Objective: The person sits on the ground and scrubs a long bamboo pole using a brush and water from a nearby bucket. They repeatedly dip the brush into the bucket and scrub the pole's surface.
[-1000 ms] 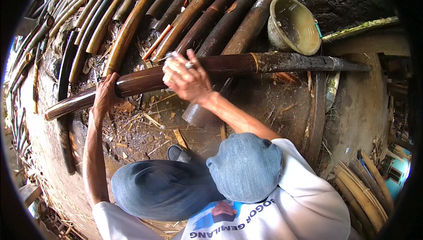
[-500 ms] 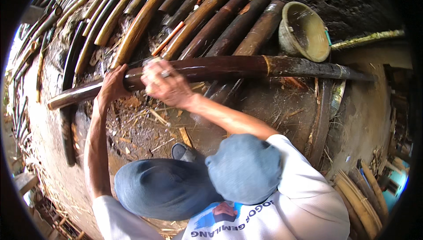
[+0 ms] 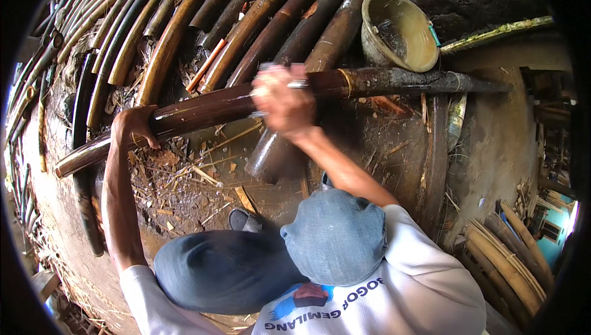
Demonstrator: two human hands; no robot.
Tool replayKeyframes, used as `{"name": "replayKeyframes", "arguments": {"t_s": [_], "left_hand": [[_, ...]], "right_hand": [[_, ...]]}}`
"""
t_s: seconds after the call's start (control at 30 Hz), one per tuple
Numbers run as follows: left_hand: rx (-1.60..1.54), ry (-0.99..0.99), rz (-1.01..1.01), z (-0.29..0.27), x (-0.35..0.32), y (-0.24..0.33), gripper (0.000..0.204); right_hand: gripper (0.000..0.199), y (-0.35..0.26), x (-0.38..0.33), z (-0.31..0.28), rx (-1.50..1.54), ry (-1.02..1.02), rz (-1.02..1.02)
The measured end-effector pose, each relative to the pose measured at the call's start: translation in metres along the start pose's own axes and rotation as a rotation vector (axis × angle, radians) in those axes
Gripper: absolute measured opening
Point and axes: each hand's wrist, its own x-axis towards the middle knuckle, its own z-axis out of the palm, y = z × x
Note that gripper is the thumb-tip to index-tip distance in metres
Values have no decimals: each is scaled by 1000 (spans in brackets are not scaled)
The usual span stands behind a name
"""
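A long dark brown bamboo pole point(image 3: 381, 81) lies crosswise over the muddy ground in front of me. My left hand point(image 3: 132, 124) grips it near its left end. My right hand point(image 3: 283, 98), blurred and wearing rings, is closed over the middle of the pole. A thin grey tool point(image 3: 266, 65) shows above and below its fingers, held across the pole; I cannot make out its exact kind. My knees in blue trousers point(image 3: 335, 236) are bent below the pole.
Several brown bamboo poles point(image 3: 246, 21) lie stacked side by side at the back. A muddy round bowl point(image 3: 400, 30) sits at the upper right. Shavings and chips point(image 3: 178, 181) litter the ground. A short pole piece point(image 3: 271, 156) lies under the long one. Split strips point(image 3: 505, 261) lie at lower right.
My right hand slid left along the pole, then back to the right past where it began. My left hand kept its grip near the left end.
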Motion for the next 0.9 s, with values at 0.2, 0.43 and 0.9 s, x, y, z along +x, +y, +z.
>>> {"name": "replayKeyframes", "arguments": {"t_s": [0.2,0.43,0.9], "left_hand": [[167,748,7,62,-54,37,129],[86,1288,69,124,-4,116,100],[57,975,164,78,-13,112,85]], "right_hand": [[29,76,-26,-49,-134,-41,63],[28,72,-20,-49,-247,-62,184],[26,180,-32,-130,-38,-133,190]]}}
